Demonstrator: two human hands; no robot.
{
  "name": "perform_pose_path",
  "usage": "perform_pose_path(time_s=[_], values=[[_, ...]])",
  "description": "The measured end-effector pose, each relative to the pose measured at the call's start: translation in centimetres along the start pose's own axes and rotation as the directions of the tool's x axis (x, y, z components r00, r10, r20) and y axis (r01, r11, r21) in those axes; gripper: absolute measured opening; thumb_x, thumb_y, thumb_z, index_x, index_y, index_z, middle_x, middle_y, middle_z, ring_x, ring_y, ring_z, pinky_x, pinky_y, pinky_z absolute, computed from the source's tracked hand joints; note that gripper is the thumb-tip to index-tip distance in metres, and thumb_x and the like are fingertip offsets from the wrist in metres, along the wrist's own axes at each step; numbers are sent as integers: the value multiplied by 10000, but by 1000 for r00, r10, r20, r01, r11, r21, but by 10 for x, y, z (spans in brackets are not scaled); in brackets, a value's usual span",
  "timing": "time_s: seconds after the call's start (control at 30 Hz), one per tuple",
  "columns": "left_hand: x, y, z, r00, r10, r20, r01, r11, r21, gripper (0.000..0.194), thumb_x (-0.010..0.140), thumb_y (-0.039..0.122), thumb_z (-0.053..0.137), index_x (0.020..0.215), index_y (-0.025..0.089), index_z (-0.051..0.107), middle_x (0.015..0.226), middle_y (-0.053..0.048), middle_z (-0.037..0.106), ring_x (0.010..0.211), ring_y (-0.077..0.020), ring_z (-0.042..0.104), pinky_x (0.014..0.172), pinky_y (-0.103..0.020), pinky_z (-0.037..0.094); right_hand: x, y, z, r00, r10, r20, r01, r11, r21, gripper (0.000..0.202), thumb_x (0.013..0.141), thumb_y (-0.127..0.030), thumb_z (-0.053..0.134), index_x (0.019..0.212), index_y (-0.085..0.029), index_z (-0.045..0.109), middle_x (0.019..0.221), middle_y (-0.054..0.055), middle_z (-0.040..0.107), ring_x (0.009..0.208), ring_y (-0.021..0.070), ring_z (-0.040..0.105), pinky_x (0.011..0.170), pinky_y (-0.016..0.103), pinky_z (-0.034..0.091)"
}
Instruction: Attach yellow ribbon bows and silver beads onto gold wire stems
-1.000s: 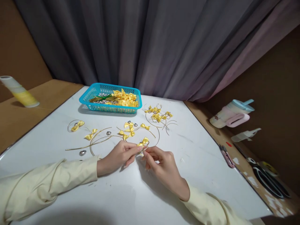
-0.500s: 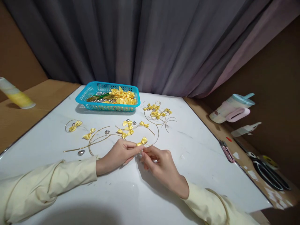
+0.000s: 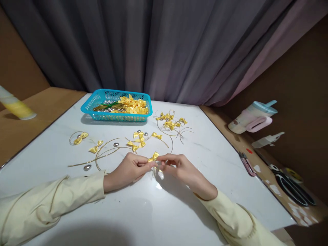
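Observation:
My left hand (image 3: 132,167) is closed, its thumb and forefinger pinching a small yellow satin bow (image 3: 153,156) above the white table. Thin strands hang below the bow between my hands. Facing it from the right, my right hand (image 3: 183,171) has its fingers stretched out, the forefinger tip touching the bow's right edge and the thumb a little lower, apart from it. A small clear, shiny piece (image 3: 161,174) shows under the right fingertips; what it is I cannot make out. Just beyond my hands lie loose yellow bows (image 3: 133,146) and a silver teardrop bead (image 3: 87,167).
A blue plastic basket (image 3: 116,118) holds more bows and silver beads at the back. Bows on coiled gold wire (image 3: 170,124) lie right of it. Along the right edge are pink-handled snips (image 3: 247,164), black scissors (image 3: 292,188), a squeeze bottle (image 3: 268,140) and a tumbler (image 3: 252,118).
My right fingers have spread from a pinch into a stretched position, and the right wrist has shifted rightward and up. My left hand keeps its hold on the bow.

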State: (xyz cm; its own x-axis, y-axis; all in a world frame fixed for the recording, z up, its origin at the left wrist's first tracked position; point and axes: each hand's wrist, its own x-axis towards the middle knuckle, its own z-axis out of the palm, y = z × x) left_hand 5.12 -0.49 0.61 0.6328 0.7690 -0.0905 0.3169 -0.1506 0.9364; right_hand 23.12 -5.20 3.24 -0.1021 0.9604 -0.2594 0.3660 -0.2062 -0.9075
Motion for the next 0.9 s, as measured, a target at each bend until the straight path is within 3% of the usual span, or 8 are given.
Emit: perform_pose_path(time_s=[0.13, 0.33, 0.43, 0.57, 0.7, 0.9], values=[[-2, -1, 0, 1000, 7, 23, -7, 1000, 3, 494, 838, 383, 474, 411, 176, 335, 335, 58, 328, 355, -55, 291, 387, -201, 229, 1, 2, 2, 989, 112, 101, -128, 978, 166, 282, 719, -354, 685, 913, -149, 679, 661, -13, 546, 522, 64, 355, 434, 195, 237], [-3, -3, 0, 998, 36, 56, -38, 999, 38, 473, 829, 355, 467, 411, 173, 344, 331, 56, 347, 339, -53, 315, 367, -187, 232, 5, 6, -1, 997, -1, 71, -17, 969, 248, 295, 646, -364, 768, 701, -142, 582, 619, -36, 505, 512, 49, 351, 447, 192, 240], [-2, -3, 1, 997, 60, 45, -62, 997, 55, 463, 823, 345, 463, 413, 173, 333, 342, 62, 318, 349, -50, 295, 363, -187, 216, 4, 4, -5, 979, 70, 194, -130, 938, 320, 300, 632, -339, 778, 698, -149, 556, 614, -43, 504, 466, 39, 350, 402, 186, 214], [-1, -3, 1, 996, 85, 26, -87, 993, 75, 427, 802, 335, 463, 434, 180, 309, 377, 69, 267, 383, -51, 260, 368, -195, 185, 4, 0, -12, 901, 122, 417, -315, 845, 433, 259, 684, -305, 734, 737, -157, 529, 607, -34, 571, 373, 24, 341, 351, 189, 154], [0, -4, 1, 995, 102, 24, -103, 992, 73, 397, 788, 305, 452, 454, 186, 274, 409, 73, 220, 407, -52, 237, 377, -195, 175, 4, -7, -15, 855, 108, 507, -324, 875, 361, 189, 756, -282, 667, 744, -124, 563, 488, -50, 521, 340, 14, 281, 359, 198, 123], [1, -10, 2, 978, 208, 34, -210, 975, 68, 299, 720, 208, 444, 491, 183, 253, 461, 71, 204, 452, -57, 197, 405, -197, 173, 13, -28, -11, 884, 90, 458, -200, 960, 197, 264, 757, -357, 654, 715, -102, 598, 448, -72, 432, 390, 22, 259, 394, 203, 144]])
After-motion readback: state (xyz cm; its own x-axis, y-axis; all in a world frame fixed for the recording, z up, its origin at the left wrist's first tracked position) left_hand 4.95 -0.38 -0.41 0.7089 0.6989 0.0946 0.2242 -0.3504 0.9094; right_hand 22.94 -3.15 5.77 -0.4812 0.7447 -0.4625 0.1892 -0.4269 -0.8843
